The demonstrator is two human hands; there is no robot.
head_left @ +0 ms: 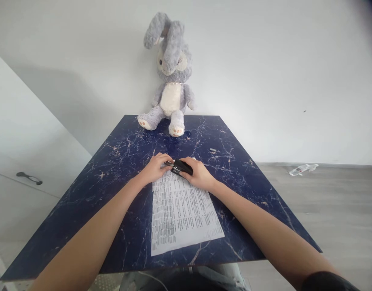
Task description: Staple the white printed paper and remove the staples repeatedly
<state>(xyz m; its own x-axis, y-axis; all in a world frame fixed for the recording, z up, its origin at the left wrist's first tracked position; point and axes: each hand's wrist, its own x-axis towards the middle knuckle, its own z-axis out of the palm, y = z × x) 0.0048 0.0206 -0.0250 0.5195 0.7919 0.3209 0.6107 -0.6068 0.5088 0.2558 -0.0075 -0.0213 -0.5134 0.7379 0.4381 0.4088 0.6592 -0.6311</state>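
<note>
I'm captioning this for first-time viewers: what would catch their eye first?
Probably the gray plush rabbit, seated at the far end of the dark blue table before a pale wall. Next, around mid-table, the right hand grips a black stapler, with the left hand at its other end. Below, a printed sheet stretches toward the near edge.

Stretches the left forearm (98,226) and right forearm (265,230) from the near left and near right toward the middle, slanting toward each other, with the left wrist (140,178) and right wrist (215,186) nearly straight. Holds the left hand (155,167) back upward, fingers (164,157) bent and reaching right, fingertips too small to read as pinched or loose. Curls the right hand (200,174) leftward in a closed grip, thumb (186,176) on the near side, fingertips opposite on the far side, close to the left ones.
</note>
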